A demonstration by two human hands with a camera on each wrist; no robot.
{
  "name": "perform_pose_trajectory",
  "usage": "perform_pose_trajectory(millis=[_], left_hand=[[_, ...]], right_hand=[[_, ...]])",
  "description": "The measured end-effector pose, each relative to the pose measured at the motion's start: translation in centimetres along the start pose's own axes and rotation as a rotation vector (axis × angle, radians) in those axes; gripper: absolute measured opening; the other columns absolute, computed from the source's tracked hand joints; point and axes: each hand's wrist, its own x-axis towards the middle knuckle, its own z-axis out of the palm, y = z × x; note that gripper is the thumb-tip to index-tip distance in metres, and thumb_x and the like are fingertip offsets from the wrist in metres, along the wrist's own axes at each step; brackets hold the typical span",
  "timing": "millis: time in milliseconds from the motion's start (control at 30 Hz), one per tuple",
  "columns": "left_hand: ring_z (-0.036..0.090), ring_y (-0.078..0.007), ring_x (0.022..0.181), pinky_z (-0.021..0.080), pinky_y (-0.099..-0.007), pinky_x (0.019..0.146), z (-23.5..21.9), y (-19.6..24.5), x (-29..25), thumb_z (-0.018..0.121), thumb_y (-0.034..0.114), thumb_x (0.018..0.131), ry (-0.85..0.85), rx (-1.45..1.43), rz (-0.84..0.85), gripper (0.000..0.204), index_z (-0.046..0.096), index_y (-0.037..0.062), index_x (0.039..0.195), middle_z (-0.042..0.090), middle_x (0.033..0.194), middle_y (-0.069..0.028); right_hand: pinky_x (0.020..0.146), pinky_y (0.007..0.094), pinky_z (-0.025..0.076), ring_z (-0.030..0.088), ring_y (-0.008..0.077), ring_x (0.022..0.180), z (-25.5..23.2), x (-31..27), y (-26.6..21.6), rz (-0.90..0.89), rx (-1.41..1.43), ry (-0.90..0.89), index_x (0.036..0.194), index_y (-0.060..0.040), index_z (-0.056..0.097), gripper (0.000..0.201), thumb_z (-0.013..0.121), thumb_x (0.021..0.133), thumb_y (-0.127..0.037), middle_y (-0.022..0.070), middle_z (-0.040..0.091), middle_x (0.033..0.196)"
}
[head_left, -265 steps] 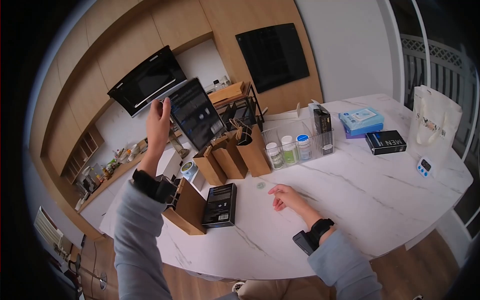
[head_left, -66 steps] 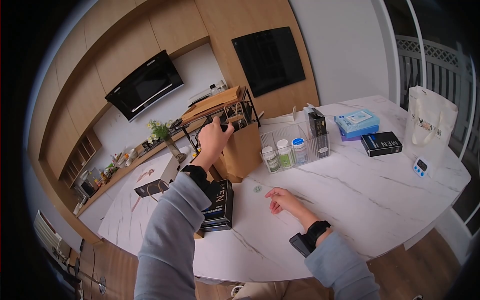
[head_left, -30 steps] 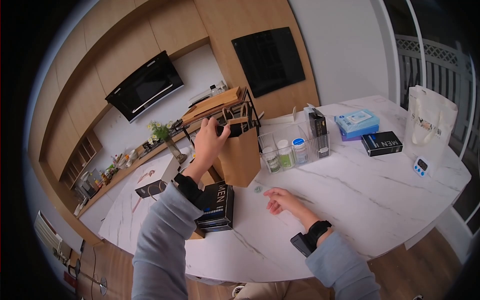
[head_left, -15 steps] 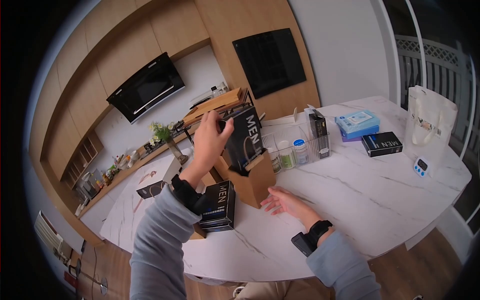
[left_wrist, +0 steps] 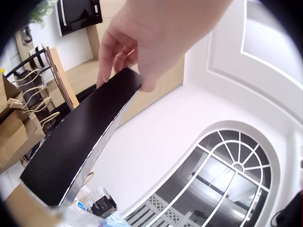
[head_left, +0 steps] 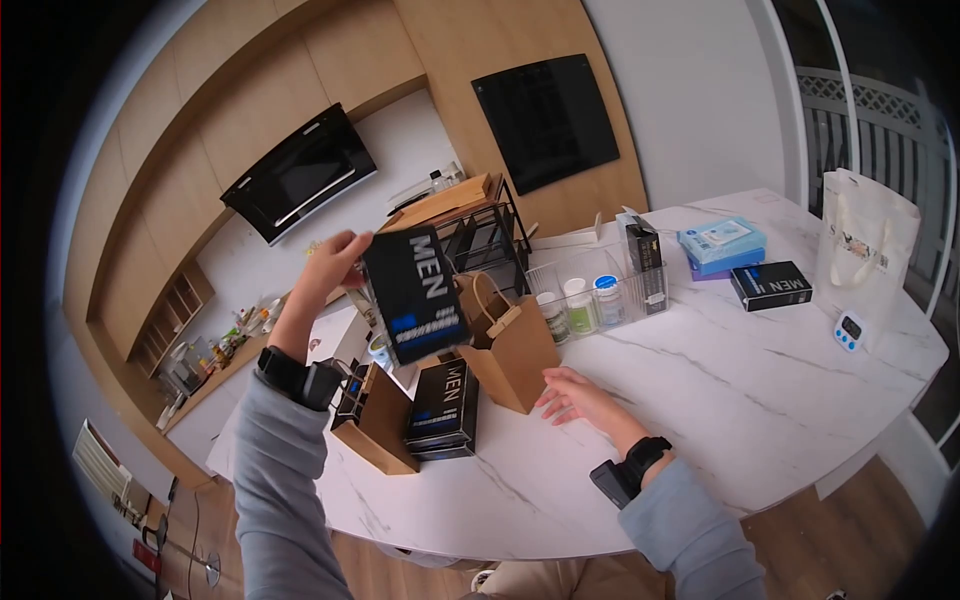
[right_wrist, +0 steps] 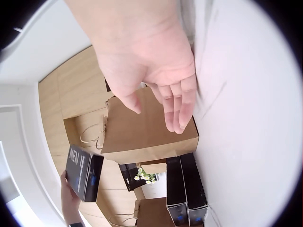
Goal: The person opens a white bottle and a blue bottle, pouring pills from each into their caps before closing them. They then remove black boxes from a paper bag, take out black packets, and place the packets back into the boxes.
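My left hand (head_left: 335, 262) pinches a black "MEN" box (head_left: 415, 300) by its upper edge, raised above the table; in the left wrist view the thumb and fingers grip one end of it. A brown paper bag (head_left: 518, 368) with twisted handles stands tilted just right of this box. Beside the bag, my right hand (head_left: 582, 400) lies low over the table, fingers relaxed and holding nothing; they overlap the bag in the right wrist view. Two stacked black boxes (head_left: 442, 412) lie between that bag and another paper bag (head_left: 380, 425) on the left.
A clear divided bin (head_left: 625, 310) with several bottles and a black carton stands behind. Blue packs (head_left: 722, 245), another "MEN" box (head_left: 770, 285), a timer (head_left: 849, 331) and a white bag (head_left: 870, 240) are at right. A white box (head_left: 338, 335) is at left.
My left hand has drawn the black box up out of the paper bag and carried it left. The bag was pulled nearer. Earlier, one box lay by the left bag; now two are stacked.
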Motion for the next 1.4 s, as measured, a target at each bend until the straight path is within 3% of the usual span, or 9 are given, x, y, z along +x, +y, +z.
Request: perform_pose_trajectory(millis=[300, 433, 600, 667, 733, 800, 900, 1167, 1400], left_hand=[[0.060, -0.0117, 0.058, 0.042, -0.0212, 0.052, 0.2, -4.5, -1.8, 0.050, 0.040, 0.086, -0.454, 0.236, -0.153, 0.038, 0.059, 0.0035, 0.093, 0.060, 0.076, -0.0020], [0.059, -0.0098, 0.061, 0.045, -0.0211, 0.055, 2.0, -5.9, -1.2, 0.047, 0.028, 0.090, -0.618, 0.183, -0.242, 0.027, 0.057, 0.0047, 0.100, 0.059, 0.083, -0.0021], [0.063, -0.0202, 0.067, 0.051, -0.0296, 0.059, 4.4, -10.9, 0.3, 0.058, 0.022, 0.083, -0.484, 0.335, 0.011, 0.026, 0.056, 0.0011, 0.099, 0.061, 0.085, -0.0105], [0.062, -0.0231, 0.075, 0.048, -0.0320, 0.067, 5.5, -8.3, -1.0, 0.060, 0.019, 0.080, -0.169, 0.797, 0.397, 0.025, 0.057, 0.0033, 0.100, 0.058, 0.093, -0.0108], [0.058, -0.0288, 0.083, 0.046, -0.0350, 0.073, 7.0, -5.3, -2.0, 0.063, 0.018, 0.077, -0.242, 0.594, 0.310, 0.027, 0.058, 0.0056, 0.100, 0.055, 0.095, -0.0130], [0.056, -0.0296, 0.088, 0.046, -0.0349, 0.074, 8.5, -3.9, -2.6, 0.065, 0.021, 0.075, -0.461, 0.423, 0.571, 0.031, 0.058, 0.0066, 0.101, 0.056, 0.094, -0.0135], [0.056, -0.0295, 0.090, 0.046, -0.0387, 0.073, 10.5, -0.7, -5.8, 0.065, 0.022, 0.073, -0.490, 0.537, 0.781, 0.030, 0.057, 0.0074, 0.098, 0.056, 0.093, -0.0121], [0.060, -0.0286, 0.073, 0.049, -0.0371, 0.061, 14.3, -0.2, -8.5, 0.063, 0.014, 0.067, -0.465, 0.841, 0.721, 0.024, 0.053, 0.0026, 0.085, 0.060, 0.078, -0.0106], [0.061, -0.0294, 0.076, 0.050, -0.0364, 0.063, 14.5, -0.3, -5.6, 0.061, 0.012, 0.069, -0.425, 0.936, 0.618, 0.021, 0.054, 0.0025, 0.086, 0.060, 0.078, -0.0139]], right_hand=[[0.063, 0.0310, 0.050, 0.059, 0.0192, 0.073, -0.2, 0.2, 0.1, 0.001, 0.008, -0.024, 0.112, -0.0071, 0.041, 0.037, 0.048, 0.088, -0.034, 0.0118, 0.057, 0.087], [0.064, 0.0305, 0.050, 0.060, 0.0188, 0.074, -0.3, 0.3, 0.2, 0.012, 0.003, -0.034, 0.111, -0.0078, 0.043, 0.034, 0.048, 0.088, -0.033, 0.0118, 0.058, 0.087], [0.064, 0.0307, 0.050, 0.060, 0.0186, 0.073, -0.3, 0.3, 0.1, 0.011, -0.009, -0.032, 0.112, -0.0071, 0.045, 0.033, 0.047, 0.089, -0.031, 0.0121, 0.058, 0.087], [0.065, 0.0311, 0.050, 0.059, 0.0184, 0.073, -0.2, 0.0, -0.1, 0.021, -0.025, -0.015, 0.113, -0.0063, 0.045, 0.033, 0.046, 0.089, -0.029, 0.0123, 0.058, 0.088], [0.065, 0.0313, 0.050, 0.060, 0.0191, 0.073, -0.1, -0.1, -0.2, 0.016, -0.034, -0.006, 0.113, -0.0060, 0.046, 0.032, 0.046, 0.089, -0.028, 0.0129, 0.058, 0.088], [0.065, 0.0314, 0.051, 0.060, 0.0192, 0.072, -0.1, 0.0, -0.1, 0.015, -0.024, -0.005, 0.113, -0.0059, 0.046, 0.032, 0.046, 0.089, -0.027, 0.0131, 0.058, 0.088], [0.064, 0.0307, 0.051, 0.060, 0.0191, 0.071, -0.2, 0.2, 0.2, 0.016, -0.019, -0.010, 0.112, -0.0060, 0.045, 0.032, 0.047, 0.088, -0.028, 0.0129, 0.058, 0.087], [0.065, 0.0308, 0.050, 0.059, 0.0176, 0.071, -0.2, 0.1, 0.2, 0.010, -0.061, 0.008, 0.114, -0.0063, 0.045, 0.031, 0.043, 0.089, -0.024, 0.0123, 0.058, 0.087], [0.066, 0.0308, 0.051, 0.060, 0.0172, 0.071, -0.2, 0.2, 0.1, 0.031, -0.037, -0.014, 0.114, -0.0062, 0.046, 0.031, 0.043, 0.089, -0.025, 0.0118, 0.059, 0.087]])
